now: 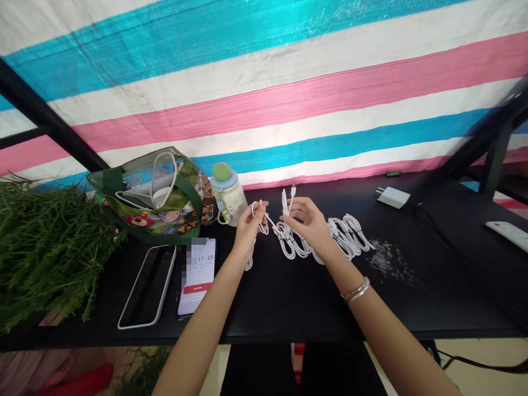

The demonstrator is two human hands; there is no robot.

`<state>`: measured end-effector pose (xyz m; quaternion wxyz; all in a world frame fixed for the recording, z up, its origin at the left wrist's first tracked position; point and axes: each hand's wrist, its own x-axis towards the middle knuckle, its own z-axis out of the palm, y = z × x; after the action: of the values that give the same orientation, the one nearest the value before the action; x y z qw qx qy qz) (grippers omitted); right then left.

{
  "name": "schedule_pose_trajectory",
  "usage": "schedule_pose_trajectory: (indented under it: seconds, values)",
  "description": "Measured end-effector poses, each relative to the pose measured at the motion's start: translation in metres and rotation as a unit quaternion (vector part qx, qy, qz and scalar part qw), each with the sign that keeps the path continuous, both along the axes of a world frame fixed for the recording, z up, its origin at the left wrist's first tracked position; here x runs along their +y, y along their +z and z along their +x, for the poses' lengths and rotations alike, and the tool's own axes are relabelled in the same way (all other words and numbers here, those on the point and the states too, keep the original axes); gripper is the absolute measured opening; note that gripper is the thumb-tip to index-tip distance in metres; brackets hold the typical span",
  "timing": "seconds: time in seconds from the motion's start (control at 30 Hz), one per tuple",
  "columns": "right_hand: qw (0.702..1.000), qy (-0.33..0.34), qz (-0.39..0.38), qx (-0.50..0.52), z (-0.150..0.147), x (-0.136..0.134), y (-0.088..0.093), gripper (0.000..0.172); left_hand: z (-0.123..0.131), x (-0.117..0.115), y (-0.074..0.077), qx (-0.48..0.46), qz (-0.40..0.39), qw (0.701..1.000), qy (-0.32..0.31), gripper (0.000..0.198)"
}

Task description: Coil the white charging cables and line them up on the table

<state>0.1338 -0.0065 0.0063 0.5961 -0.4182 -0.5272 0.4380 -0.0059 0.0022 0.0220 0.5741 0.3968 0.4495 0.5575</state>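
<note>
A white charging cable [265, 226] is held between my two hands above the black table. My left hand [249, 224] pinches a loop of it. The fingers of my right hand [306, 219] are closed round another part, and a plug end [293, 191] sticks up above them. Behind and below my right hand lie bundled white cables [289, 248], partly hidden by it. More coiled bundles [348, 235] lie just to the right of my wrist. Under my left hand, part of another white coil [248, 264] shows on the table.
Left of my hands stand a bottle with a green-topped lid [231, 201] and a green bag [165, 212]. Two phones [147, 287] lie nearer me, beside leafy plants [53, 247]. At right are a white charger [394, 197], pale crumbs [391, 261] and a power strip [509, 234].
</note>
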Motion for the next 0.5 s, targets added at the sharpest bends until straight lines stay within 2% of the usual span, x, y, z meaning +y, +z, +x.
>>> schedule_pose_trajectory:
  seconds: [0.17,0.5]
  values:
    - [1.000,0.014,-0.009,-0.007,-0.0023,-0.0004,-0.0002,0.040,0.0005,-0.0013,0.0001,0.016,0.009,1.000,-0.019,0.031]
    - [0.998,0.047,0.004,-0.045,-0.0058,0.0002,-0.0087,0.040,0.0044,-0.0043,-0.0017,0.022,0.021,0.999,-0.040,0.042]
